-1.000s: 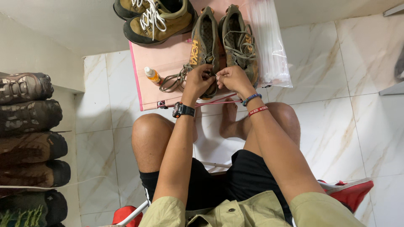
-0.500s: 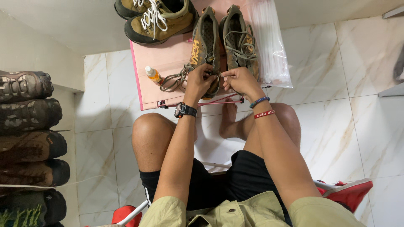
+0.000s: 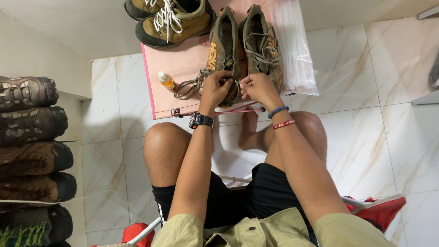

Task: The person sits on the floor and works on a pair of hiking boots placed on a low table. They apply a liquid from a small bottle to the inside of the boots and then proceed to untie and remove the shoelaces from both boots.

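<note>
Both hands have crept slightly closer together at the heel end of the olive shoe (image 3: 223, 55), which lies on the pink mat (image 3: 183, 68) beside its mate (image 3: 261, 45). Left hand (image 3: 215, 91) pinches the loose lace (image 3: 190, 86); right hand (image 3: 257, 88) pinches its thin end, so the lacing goes on. An orange-capped bottle (image 3: 165, 80) lies just left.

The olive shoe (image 3: 224, 50) on the pink mat (image 3: 176, 98) looks like matt suede with woven mesh panels and a rough cord lace (image 3: 190, 86). Beside it, the second shoe (image 3: 261, 43) has the same dull fabric, and right of that lies a glossy clear plastic bag (image 3: 295, 50). Under the mat, the floor tiles (image 3: 379, 91) are smooth, polished marble-look stone, and the mat itself looks smooth and matt.
</note>
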